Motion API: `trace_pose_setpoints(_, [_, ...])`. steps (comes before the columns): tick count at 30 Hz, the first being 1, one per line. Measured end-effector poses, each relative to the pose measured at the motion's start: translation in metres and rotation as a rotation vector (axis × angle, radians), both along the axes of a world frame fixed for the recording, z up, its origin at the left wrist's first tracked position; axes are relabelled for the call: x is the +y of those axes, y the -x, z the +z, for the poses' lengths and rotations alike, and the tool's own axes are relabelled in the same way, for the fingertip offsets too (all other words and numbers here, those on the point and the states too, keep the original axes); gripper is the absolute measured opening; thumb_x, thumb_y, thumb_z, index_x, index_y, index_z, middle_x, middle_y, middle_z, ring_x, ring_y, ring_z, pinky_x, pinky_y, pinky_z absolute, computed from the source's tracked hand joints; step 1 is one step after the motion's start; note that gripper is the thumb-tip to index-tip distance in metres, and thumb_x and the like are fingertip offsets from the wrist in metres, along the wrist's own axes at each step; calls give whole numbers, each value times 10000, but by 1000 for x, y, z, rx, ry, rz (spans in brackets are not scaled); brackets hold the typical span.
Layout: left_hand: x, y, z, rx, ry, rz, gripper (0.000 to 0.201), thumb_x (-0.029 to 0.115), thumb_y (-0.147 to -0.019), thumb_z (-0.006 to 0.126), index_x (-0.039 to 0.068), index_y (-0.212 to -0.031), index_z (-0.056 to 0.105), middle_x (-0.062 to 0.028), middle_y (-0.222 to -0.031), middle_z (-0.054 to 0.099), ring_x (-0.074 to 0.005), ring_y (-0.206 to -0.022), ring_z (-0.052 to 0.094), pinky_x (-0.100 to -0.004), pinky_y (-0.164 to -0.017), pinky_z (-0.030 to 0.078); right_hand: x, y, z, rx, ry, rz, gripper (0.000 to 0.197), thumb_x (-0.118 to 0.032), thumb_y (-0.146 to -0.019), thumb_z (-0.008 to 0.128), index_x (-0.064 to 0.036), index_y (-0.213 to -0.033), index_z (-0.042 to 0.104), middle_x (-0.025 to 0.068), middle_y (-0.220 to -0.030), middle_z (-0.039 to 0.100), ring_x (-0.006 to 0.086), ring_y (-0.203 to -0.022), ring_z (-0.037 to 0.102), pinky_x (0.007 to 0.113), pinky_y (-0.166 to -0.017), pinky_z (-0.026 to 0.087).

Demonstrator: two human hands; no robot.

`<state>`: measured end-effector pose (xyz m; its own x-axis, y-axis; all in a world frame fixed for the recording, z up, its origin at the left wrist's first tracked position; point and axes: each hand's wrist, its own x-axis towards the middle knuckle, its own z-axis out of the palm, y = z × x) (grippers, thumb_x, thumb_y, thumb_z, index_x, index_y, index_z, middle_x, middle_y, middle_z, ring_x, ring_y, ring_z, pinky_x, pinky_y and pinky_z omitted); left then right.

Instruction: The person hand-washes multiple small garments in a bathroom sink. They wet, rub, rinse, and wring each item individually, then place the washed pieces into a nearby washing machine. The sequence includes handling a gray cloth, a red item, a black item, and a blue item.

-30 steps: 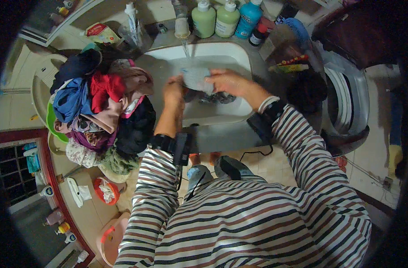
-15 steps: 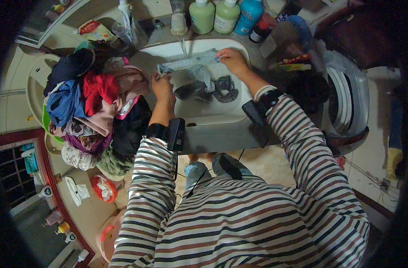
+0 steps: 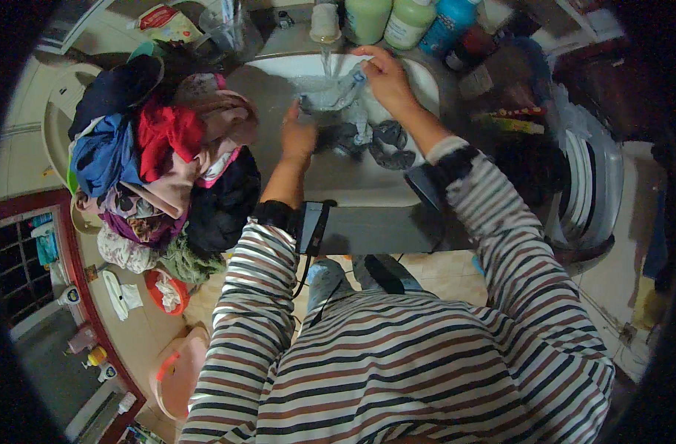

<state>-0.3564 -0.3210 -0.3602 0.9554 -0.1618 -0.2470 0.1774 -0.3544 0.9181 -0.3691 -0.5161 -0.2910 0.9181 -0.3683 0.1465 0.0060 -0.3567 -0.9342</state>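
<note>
Both my hands are over a white sink [image 3: 353,194] with a pale blue and white wet cloth [image 3: 330,98] between them. In my right hand [image 3: 388,80] the fingers pinch its right end near the back rim. My left hand [image 3: 299,135], slightly smeared by motion, is closed at its left end. The cloth sags in the middle, and part of it hangs down. Below it, dark grey wet cloth [image 3: 391,145] lies bunched in the basin. Water runs from the tap [image 3: 325,24] behind the cloth.
A tall heap of clothes [image 3: 142,159] crowds the sink's left side. Green bottles [image 3: 410,22] and a blue bottle [image 3: 449,26] line the back ledge. A clear cup [image 3: 231,33] stands left of the tap. White plates [image 3: 577,181] stand in a rack at right.
The cloth was stretched nearly straight between my hands; now it is slack and my hands are closer together. My right hand has moved toward the back rim. The whole view has shifted a little.
</note>
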Motion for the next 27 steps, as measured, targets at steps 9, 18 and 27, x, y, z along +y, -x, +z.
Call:
trace_pose_setpoints(9, [-12,3,27,114,-99,-399,543,120,-740,608,102,-1254,431,-133,-1242,471,-225,-1138,451,-309,-923,364,-13,56,120,-368,221,-82,166,-54,-855,478,-75,-998,559,43,-734,547,117,-663,488,259,-651,428])
trace_pose_setpoints(18, [-11,25,-29,150,-156,-905,613,314,-760,601,118,-1295,375,-161,-1221,480,-322,-1128,450,-342,-949,349,-11,2,-15,312,327,-46,289,-227,-789,590,-83,-1027,512,139,-908,585,291,-863,565,375,-750,443])
trace_pose_setpoints(27, [-8,42,-19,-17,-300,-1025,472,344,-786,545,136,-1207,494,-121,-1298,401,-313,-1149,425,-354,-956,342,23,-22,-91,605,832,467,456,-432,-768,556,-34,-989,569,196,-971,592,337,-926,560,417,-806,429])
